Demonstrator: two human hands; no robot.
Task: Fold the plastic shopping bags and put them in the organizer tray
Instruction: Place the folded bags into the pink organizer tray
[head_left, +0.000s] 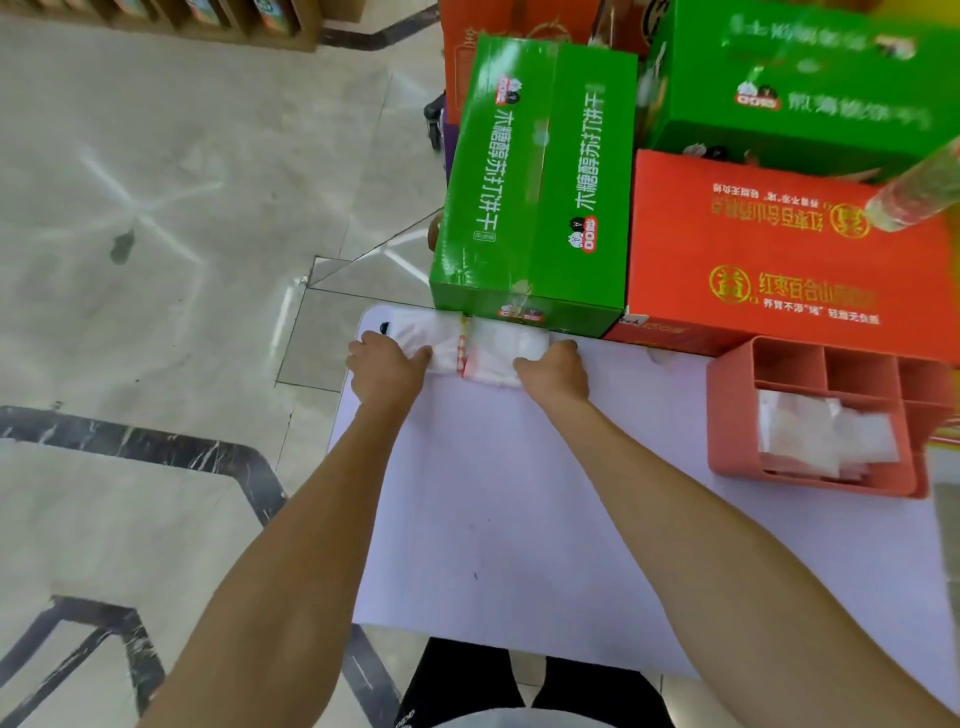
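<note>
A white plastic bag (485, 345) with a red stripe lies as a narrow folded strip along the far edge of the pale table (519, 519). My left hand (387, 366) holds its left end, thumb on top. My right hand (556, 366) holds its right end the same way. How the fingers lie beyond the bag is hidden. The pink organizer tray (737, 415) stands at the table's right, with folded white bags (821, 439) stacked in its near compartment.
A green carton (540, 176) and an orange carton (779, 260) stand right behind the bag, against the table's far edge. More cartons are piled behind them. Marble floor lies to the left of the table.
</note>
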